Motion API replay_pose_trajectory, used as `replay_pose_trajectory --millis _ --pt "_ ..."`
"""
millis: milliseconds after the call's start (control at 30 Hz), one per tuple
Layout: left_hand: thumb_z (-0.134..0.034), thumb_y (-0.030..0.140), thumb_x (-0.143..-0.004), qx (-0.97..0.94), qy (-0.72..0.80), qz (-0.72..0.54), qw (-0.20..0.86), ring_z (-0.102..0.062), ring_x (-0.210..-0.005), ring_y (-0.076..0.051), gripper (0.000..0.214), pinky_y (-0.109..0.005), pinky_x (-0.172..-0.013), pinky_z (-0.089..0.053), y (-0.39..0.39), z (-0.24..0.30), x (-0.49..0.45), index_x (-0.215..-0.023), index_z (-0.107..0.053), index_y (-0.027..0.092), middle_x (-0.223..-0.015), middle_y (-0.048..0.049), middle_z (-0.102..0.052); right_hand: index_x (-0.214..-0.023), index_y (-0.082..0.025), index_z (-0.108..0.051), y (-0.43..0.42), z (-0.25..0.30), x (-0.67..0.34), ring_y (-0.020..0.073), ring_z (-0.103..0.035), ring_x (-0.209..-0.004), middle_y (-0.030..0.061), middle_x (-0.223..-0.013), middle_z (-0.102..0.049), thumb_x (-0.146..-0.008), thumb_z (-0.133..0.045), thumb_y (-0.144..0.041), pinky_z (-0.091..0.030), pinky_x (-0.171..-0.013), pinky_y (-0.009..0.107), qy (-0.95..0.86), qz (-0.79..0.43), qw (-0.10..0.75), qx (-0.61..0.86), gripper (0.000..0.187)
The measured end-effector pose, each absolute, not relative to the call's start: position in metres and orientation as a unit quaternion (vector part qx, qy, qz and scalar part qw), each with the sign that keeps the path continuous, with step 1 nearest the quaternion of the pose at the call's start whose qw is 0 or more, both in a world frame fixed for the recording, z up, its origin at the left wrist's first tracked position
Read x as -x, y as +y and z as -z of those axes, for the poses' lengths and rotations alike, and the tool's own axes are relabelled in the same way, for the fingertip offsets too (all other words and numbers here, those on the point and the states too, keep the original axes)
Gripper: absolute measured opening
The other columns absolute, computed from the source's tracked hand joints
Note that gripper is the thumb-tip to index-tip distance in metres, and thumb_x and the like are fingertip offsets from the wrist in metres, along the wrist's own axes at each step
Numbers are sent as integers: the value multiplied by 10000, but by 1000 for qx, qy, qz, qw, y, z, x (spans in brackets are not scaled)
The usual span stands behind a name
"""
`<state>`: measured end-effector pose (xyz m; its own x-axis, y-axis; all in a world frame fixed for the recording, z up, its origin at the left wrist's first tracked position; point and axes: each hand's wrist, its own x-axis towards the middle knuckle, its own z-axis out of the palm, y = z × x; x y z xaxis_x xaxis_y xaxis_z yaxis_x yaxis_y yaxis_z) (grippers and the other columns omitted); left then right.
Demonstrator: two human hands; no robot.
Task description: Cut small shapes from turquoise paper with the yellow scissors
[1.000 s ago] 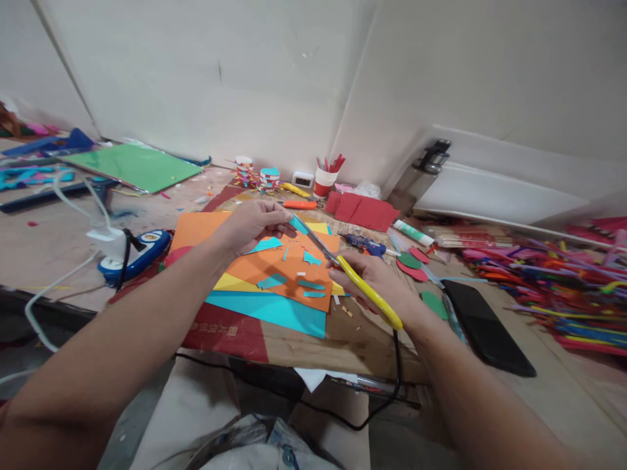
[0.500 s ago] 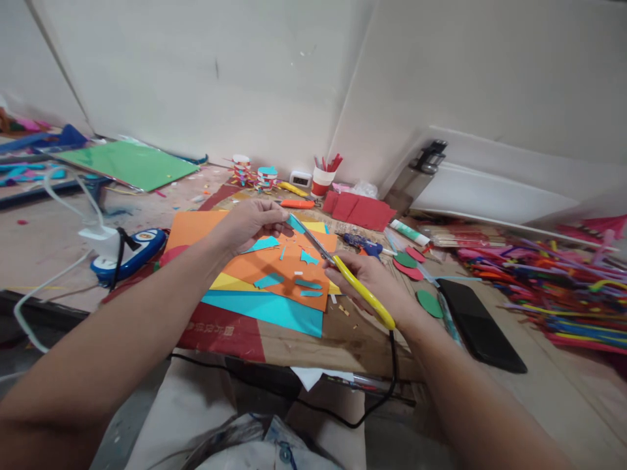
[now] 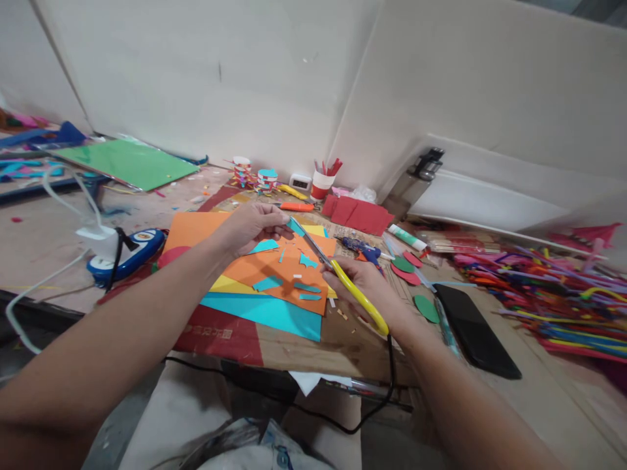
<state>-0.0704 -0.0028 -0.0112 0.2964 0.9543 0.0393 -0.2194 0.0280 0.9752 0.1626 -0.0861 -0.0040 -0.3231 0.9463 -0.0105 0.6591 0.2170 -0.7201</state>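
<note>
My left hand (image 3: 252,224) pinches a small teal paper piece (image 3: 295,226) above the orange sheet (image 3: 279,264). My right hand (image 3: 365,287) grips yellow-handled scissors (image 3: 360,299), whose blades (image 3: 313,248) reach up to the teal piece. Teal scraps (image 3: 267,282) lie scattered on the orange sheet, which rests on a yellow sheet and a large teal sheet (image 3: 267,312).
A cardboard mat (image 3: 343,339) covers the table. A blue glue gun (image 3: 362,248), red and green paper circles (image 3: 404,267), a black phone (image 3: 475,329) and a heap of coloured sticks (image 3: 553,294) lie right. A power strip (image 3: 125,251) and green sheet (image 3: 127,163) are left.
Both hands and the scissors have shifted slightly left in view as the head moved; the blades stay at the teal piece.
</note>
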Motion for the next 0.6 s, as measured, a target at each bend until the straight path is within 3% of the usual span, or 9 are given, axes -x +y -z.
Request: replay_pose_trajectory --millis 167,333,467,600 --pt "-734 255 -679 -511 351 -465 632 -630 -574 -111 186 -208 -551 -411 -2 14 69 -637 -612 122 -623 -77 -697 -791 -207 -526 -89 3 -157 79 -426 -352 -67 -502 -466 -832 -555 -459 -315 -350 181 -710 -377 214 555 257" --pt "-718 274 -705 -552 362 -447 604 -626 -596 -115 168 -222 -575 -417 -5 11 69 -653 -636 137 -655 -74 -708 -851 -210 -552 -84 7 -158 97 -447 -373 -64 -505 -469 -855 -524 -495 -340 -383 201 -688 -333 242 598 286" --pt "-715 271 -695 -696 370 -296 540 -623 -592 -130 123 -230 -585 -426 -11 0 80 -641 -695 163 -648 -60 -711 -951 -181 -670 -73 13 -164 163 -610 -623 52 -741 -675 -829 -590 -436 -401 -537 234 -742 -168 210 615 293" --pt "-708 269 -682 -760 348 -147 529 -643 -602 -161 89 -237 -585 -440 -15 -8 92 -623 -706 203 -610 -32 -691 -1078 -178 -672 -68 19 -168 231 -662 -790 125 -951 -727 -835 -576 -337 -416 -616 266 -738 -91 156 650 306"
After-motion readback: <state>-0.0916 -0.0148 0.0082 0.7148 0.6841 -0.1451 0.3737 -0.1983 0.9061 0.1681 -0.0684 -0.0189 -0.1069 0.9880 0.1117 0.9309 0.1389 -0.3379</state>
